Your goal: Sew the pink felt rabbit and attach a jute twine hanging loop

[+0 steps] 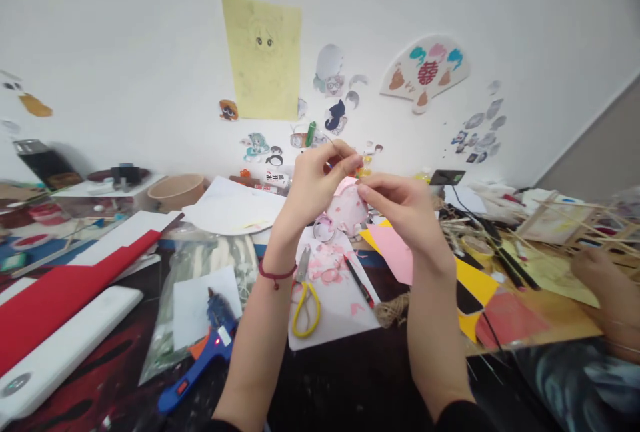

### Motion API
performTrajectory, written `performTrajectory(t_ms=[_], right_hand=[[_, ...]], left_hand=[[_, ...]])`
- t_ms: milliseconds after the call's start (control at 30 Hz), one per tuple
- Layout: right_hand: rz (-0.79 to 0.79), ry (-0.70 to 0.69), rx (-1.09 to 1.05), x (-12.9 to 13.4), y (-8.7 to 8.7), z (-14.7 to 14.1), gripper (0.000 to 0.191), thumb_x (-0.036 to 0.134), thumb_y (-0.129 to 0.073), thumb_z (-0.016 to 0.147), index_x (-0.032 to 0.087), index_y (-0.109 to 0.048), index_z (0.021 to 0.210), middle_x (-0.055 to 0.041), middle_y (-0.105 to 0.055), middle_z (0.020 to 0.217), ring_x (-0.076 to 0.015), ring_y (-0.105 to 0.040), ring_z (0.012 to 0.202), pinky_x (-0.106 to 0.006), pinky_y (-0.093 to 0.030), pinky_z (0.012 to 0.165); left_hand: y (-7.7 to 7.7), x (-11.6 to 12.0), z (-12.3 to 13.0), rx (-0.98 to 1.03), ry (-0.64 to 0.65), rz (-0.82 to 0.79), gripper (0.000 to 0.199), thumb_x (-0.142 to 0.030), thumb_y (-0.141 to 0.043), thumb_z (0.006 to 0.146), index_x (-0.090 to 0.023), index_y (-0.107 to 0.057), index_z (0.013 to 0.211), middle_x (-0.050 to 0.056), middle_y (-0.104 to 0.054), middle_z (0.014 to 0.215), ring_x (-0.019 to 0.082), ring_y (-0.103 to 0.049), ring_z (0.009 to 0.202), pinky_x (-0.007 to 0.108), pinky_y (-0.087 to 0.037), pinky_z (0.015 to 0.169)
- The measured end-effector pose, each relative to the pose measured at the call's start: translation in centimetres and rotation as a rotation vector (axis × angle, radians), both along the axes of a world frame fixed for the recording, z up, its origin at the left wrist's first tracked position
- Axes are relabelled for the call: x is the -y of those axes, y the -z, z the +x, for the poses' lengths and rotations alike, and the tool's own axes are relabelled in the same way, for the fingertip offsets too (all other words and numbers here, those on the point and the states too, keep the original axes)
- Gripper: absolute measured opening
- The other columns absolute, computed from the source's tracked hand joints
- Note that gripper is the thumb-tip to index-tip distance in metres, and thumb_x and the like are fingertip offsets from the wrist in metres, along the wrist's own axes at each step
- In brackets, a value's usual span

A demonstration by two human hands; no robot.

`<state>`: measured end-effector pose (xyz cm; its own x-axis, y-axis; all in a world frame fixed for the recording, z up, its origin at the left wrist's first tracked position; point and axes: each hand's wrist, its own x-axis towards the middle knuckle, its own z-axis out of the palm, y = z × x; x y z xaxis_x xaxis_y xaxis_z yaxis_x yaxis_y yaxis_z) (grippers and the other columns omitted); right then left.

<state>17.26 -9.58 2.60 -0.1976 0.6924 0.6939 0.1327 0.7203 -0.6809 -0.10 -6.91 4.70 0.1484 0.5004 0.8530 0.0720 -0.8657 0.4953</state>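
Note:
My left hand [325,175] is raised, with thumb and fingertips pinched together; what lies between them is too small to make out. Beside it, my right hand [403,209] closes thumb and forefinger at the edge of a pale pink piece [347,209] with darker pink spots. Part of that piece is hidden by the fingers. Below the hands lies a white sheet [330,335] covered with pink paper scraps [333,259]. Yellow-handled scissors [306,309] and a dark pencil [357,280] rest on the sheet. A clear ring-shaped item [325,229] is under the pink piece.
To the left are a blue glue gun [215,345], a plastic bag [170,299], a white power strip [75,345] and red card [85,285]. Twine [393,310] and pink paper [393,252] lie right. Another person's hand [607,285] is at the far right near wooden sticks [590,232].

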Motion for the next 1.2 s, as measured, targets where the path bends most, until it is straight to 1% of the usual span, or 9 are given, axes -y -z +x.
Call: performTrajectory(t_ms=[100, 233, 400, 500, 600, 733, 933, 1033, 1200], right_hand=[[-0.042, -0.027, 0.027, 0.9, 0.5, -0.5, 0.017, 0.037, -0.075, 0.085, 0.020, -0.077, 0.081, -0.0006, -0.069, 0.075, -0.0125, -0.059, 0.068, -0.026, -0.048, 0.062], [-0.109, -0.046, 0.067, 2.8, 1.8, -1.4, 0.018, 0.036, -0.074, 0.086, 0.019, -0.077, 0.082, -0.0003, -0.068, 0.073, -0.0126, -0.057, 0.068, -0.026, -0.046, 0.063], [-0.107, -0.030, 0.135, 4.9, 4.0, -2.8, 0.019, 0.036, -0.073, 0.086, 0.019, -0.076, 0.080, 0.0013, -0.067, 0.071, -0.0111, -0.055, 0.065, -0.025, -0.042, 0.062], [-0.144, -0.075, 0.169, 5.3, 5.7, -3.8, 0.020, 0.037, -0.071, 0.088, 0.019, -0.076, 0.082, 0.0009, -0.070, 0.075, -0.0114, -0.058, 0.069, -0.026, -0.045, 0.066], [-0.209, -0.127, 0.240, 5.2, 7.9, -4.4, 0.022, 0.038, -0.069, 0.090, 0.019, -0.075, 0.081, -0.0002, -0.072, 0.078, -0.0122, -0.061, 0.073, -0.026, -0.048, 0.071], [-0.291, -0.099, 0.228, 3.9, 11.4, -3.6, 0.025, 0.042, -0.066, 0.091, 0.018, -0.074, 0.088, -0.0078, -0.076, 0.105, -0.0185, -0.067, 0.098, -0.031, -0.052, 0.084], [-0.477, -0.055, 0.414, 1.6, 16.3, -0.2, 0.033, 0.045, -0.063, 0.091, 0.016, -0.074, 0.081, -0.0039, -0.071, 0.075, -0.0148, -0.060, 0.065, -0.027, -0.045, 0.059], [-0.491, -0.002, 0.536, 1.5, 17.6, 0.7, 0.027, 0.040, -0.061, 0.092, 0.018, -0.076, 0.084, -0.0028, -0.072, 0.076, -0.0150, -0.059, 0.064, -0.027, -0.042, 0.058], [-0.379, 0.169, 0.654, 1.8, 18.1, 0.5, 0.020, 0.032, -0.060, 0.094, 0.020, -0.076, 0.098, -0.0070, -0.073, 0.097, -0.0208, -0.063, 0.085, -0.035, -0.043, 0.078]], left_hand=[[0.0, 1.7, -0.9, -0.002, -0.100, 0.005, 0.015, -0.023, -0.067, 0.093, -0.020, -0.067, 0.079, -0.001, -0.066, 0.071, 0.011, -0.058, 0.064, 0.026, -0.045, 0.063], [1.6, 4.6, -2.3, 0.024, -0.179, 0.009, 0.016, -0.026, -0.067, 0.094, -0.020, -0.066, 0.079, -0.001, -0.068, 0.074, 0.010, -0.060, 0.066, 0.025, -0.048, 0.066], [5.1, 7.6, -3.7, -0.037, -0.269, -0.064, 0.016, -0.033, -0.067, 0.094, -0.020, -0.065, 0.084, -0.001, -0.068, 0.077, 0.010, -0.059, 0.066, 0.025, -0.047, 0.066], [7.9, 8.4, -4.4, -0.085, -0.195, -0.197, 0.015, -0.033, -0.070, 0.092, -0.020, -0.064, 0.089, -0.001, -0.069, 0.078, 0.011, -0.061, 0.067, 0.024, -0.046, 0.063], [10.7, 8.8, -5.0, -0.094, -0.248, -0.244, 0.009, -0.021, -0.066, 0.093, -0.020, -0.060, 0.085, -0.002, -0.067, 0.074, 0.010, -0.060, 0.065, 0.023, -0.045, 0.063], [13.5, 10.0, -6.5, -0.071, -0.469, -0.334, 0.007, -0.016, -0.056, 0.096, -0.021, -0.055, 0.090, -0.004, -0.068, 0.072, 0.008, -0.057, 0.057, 0.023, -0.043, 0.062], [16.1, 12.6, -8.0, -0.011, -0.655, -0.493, 0.011, -0.030, -0.056, 0.099, -0.021, -0.058, 0.093, -0.003, -0.070, 0.076, 0.009, -0.061, 0.062, 0.022, -0.044, 0.064], [17.6, 13.0, -7.4, -0.082, -0.672, -0.557, 0.008, -0.029, -0.058, 0.098, -0.022, -0.059, 0.094, -0.003, -0.072, 0.076, 0.012, -0.067, 0.068, 0.022, -0.045, 0.066], [19.5, 12.9, -5.9, -0.183, -0.668, -0.671, 0.007, -0.028, -0.053, 0.100, -0.023, -0.055, 0.096, -0.002, -0.075, 0.080, 0.014, -0.069, 0.067, 0.023, -0.045, 0.065]])
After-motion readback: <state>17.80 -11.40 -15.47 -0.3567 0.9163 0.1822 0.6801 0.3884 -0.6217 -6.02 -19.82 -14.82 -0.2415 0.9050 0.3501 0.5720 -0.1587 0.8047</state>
